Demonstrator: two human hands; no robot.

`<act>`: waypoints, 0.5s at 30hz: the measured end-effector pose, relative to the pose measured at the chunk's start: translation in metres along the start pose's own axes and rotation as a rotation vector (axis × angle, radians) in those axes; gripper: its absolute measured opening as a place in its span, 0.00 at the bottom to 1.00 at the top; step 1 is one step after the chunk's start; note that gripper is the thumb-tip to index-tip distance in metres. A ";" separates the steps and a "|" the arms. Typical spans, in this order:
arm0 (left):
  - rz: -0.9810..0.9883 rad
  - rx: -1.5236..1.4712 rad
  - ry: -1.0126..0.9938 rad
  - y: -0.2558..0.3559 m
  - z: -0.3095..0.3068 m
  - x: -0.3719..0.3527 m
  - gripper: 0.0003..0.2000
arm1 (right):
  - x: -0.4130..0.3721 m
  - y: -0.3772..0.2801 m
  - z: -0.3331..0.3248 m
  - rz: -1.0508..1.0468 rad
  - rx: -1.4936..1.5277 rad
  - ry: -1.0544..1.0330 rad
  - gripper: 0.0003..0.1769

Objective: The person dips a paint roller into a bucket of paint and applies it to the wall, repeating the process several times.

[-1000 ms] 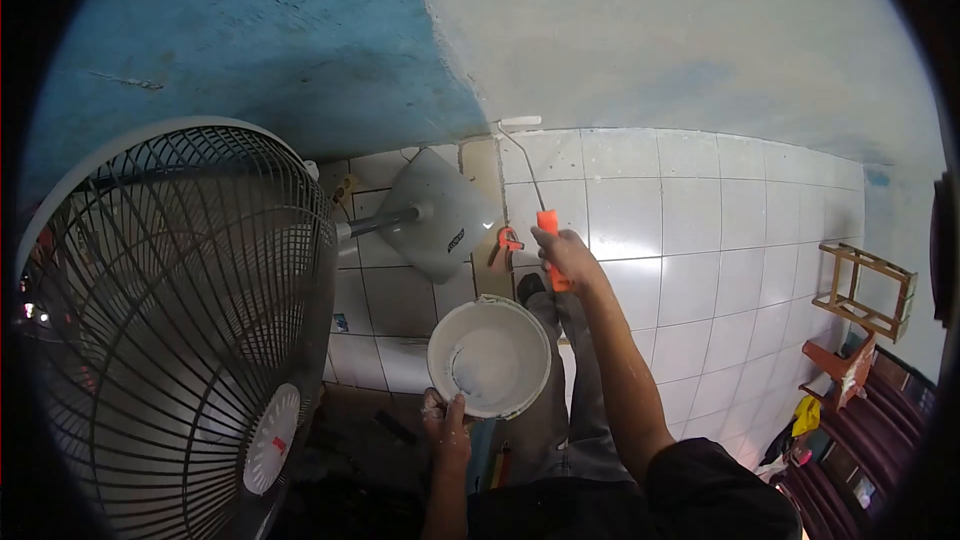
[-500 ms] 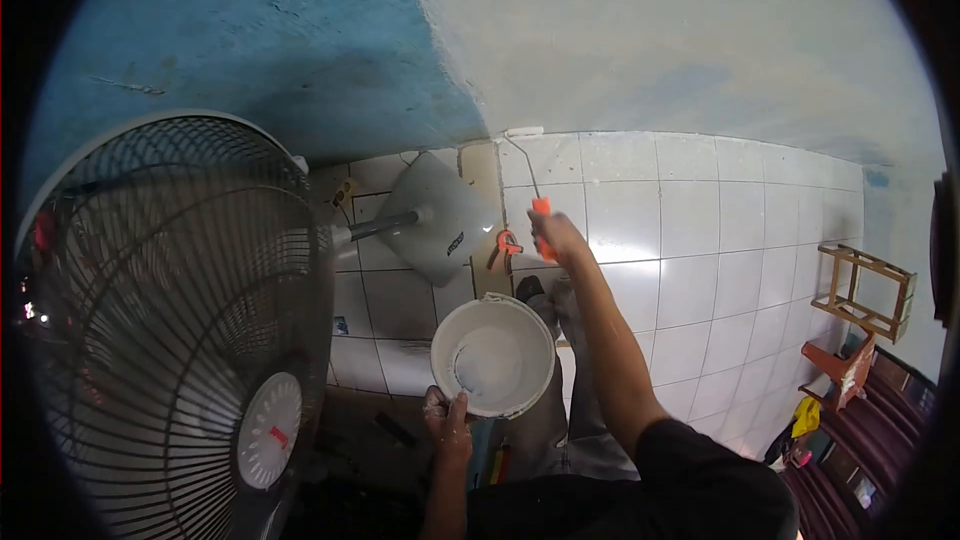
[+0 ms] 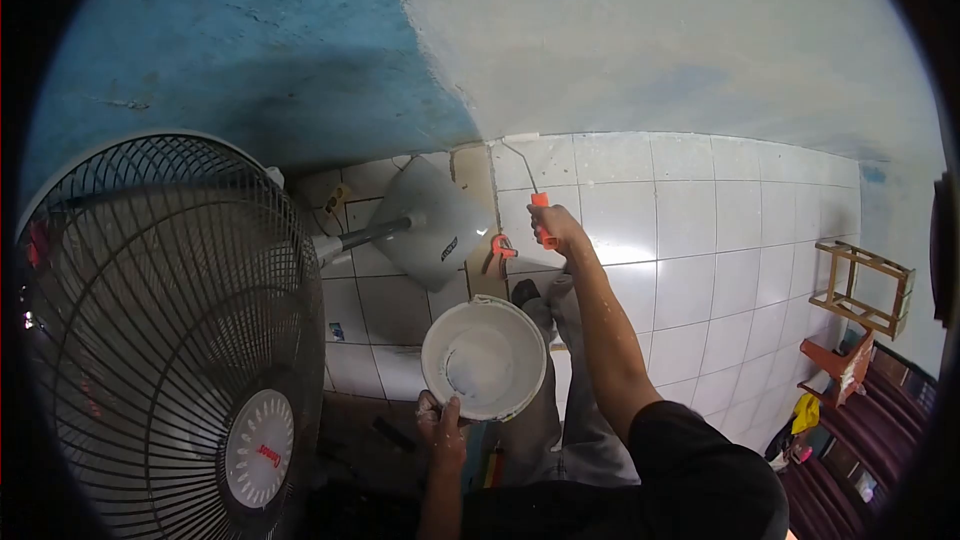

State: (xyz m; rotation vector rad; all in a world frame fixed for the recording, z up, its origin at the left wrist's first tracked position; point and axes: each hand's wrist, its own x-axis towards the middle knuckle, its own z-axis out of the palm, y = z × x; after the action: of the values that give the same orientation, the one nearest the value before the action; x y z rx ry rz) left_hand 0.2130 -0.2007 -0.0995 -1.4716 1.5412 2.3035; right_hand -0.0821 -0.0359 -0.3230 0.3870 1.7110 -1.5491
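My right hand (image 3: 563, 229) is closed around the orange handle of a paint roller (image 3: 541, 212). Its thin wire frame runs up to a white roller head at the foot of the pale wall (image 3: 660, 50), by the floor line. My left hand (image 3: 441, 424) grips the near rim of a white bucket (image 3: 533, 316), thumb over the edge, with white paint inside. Paint specks mark the left fingers. On the floor just left of the roller handle lies an orange and dark tool (image 3: 501, 248), perhaps a clamp or cutter.
A large standing fan (image 3: 262, 445) fills the left side, its grey base (image 3: 425, 255) on the tiles. The blue wall (image 3: 260, 50) meets the pale one near the roller. At right are a wooden stool frame (image 3: 850, 285), a reddish-brown stool (image 3: 845, 365) and a yellow cloth (image 3: 805, 414).
The view has shifted slightly, so the fan appears lower and further left. The roller head stays along the wall's foot, and both hands keep their holds.
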 end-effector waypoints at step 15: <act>-0.018 0.039 0.039 0.012 0.013 -0.001 0.06 | -0.026 -0.025 -0.009 0.146 0.103 0.015 0.20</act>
State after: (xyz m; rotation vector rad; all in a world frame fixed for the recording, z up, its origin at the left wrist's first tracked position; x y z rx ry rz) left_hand 0.1989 -0.1967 -0.0887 -1.5234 1.5662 2.2347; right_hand -0.0859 -0.0255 -0.2873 0.5649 1.5812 -1.5343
